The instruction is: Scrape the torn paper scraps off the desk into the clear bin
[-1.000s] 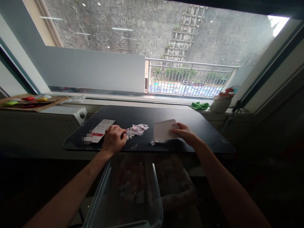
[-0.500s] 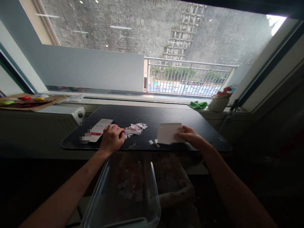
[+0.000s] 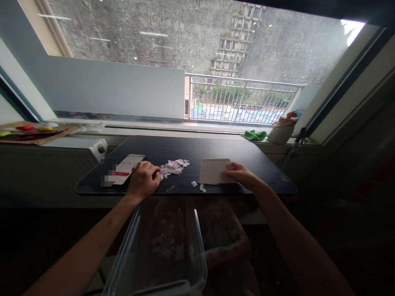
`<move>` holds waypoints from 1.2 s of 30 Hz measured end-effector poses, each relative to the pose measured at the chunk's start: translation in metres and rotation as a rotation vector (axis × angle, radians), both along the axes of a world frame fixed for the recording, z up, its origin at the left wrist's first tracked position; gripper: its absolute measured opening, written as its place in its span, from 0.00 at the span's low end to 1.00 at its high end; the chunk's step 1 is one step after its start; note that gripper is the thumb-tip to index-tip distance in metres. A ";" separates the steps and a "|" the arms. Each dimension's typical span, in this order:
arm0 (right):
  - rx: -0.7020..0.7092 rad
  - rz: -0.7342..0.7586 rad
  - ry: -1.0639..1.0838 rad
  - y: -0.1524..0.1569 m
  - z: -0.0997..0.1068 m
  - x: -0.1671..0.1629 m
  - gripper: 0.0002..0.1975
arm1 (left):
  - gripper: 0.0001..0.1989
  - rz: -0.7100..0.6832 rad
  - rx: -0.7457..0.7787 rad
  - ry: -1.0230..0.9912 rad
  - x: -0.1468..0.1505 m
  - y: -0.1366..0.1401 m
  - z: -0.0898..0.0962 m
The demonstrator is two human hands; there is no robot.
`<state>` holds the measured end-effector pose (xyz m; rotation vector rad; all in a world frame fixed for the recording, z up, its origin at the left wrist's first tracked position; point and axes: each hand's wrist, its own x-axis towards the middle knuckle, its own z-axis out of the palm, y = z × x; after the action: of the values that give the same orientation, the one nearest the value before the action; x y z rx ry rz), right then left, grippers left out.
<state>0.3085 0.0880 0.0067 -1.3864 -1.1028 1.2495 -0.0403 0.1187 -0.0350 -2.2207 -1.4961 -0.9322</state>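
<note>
Two hands at work: the right hand [image 3: 243, 174] pinches one pale card [image 3: 212, 172] by its right edge, over the black table [image 3: 166, 144]. Two or three loose scraps [image 3: 194, 183] lie near its lower left corner. One heap of bits [image 3: 174, 167], too many to count, sits mid-table, and at its edge curls the left hand [image 3: 144, 181], its grip impossible to tell. One phone [image 3: 128, 164] beside it!

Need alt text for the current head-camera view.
A person's right hand holds a pale round-cornered object at a dark table, with loose scraps nearby. The left hand is at the edge of a scrap pile, beside a phone. A clear plastic bin appears below the table's near edge.
</note>
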 end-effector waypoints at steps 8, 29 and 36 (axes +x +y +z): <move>-0.022 0.035 0.029 -0.006 -0.003 -0.001 0.13 | 0.12 0.007 -0.008 -0.001 0.000 0.000 0.001; 0.058 0.126 0.034 0.025 -0.005 -0.029 0.15 | 0.12 0.010 0.008 -0.001 0.000 0.001 -0.001; -0.004 0.218 -0.034 0.007 0.005 -0.009 0.13 | 0.10 0.001 0.013 -0.008 0.000 0.000 0.000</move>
<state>0.2992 0.0955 0.0118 -1.3206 -1.3028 1.3870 -0.0406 0.1189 -0.0354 -2.2096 -1.4904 -0.9489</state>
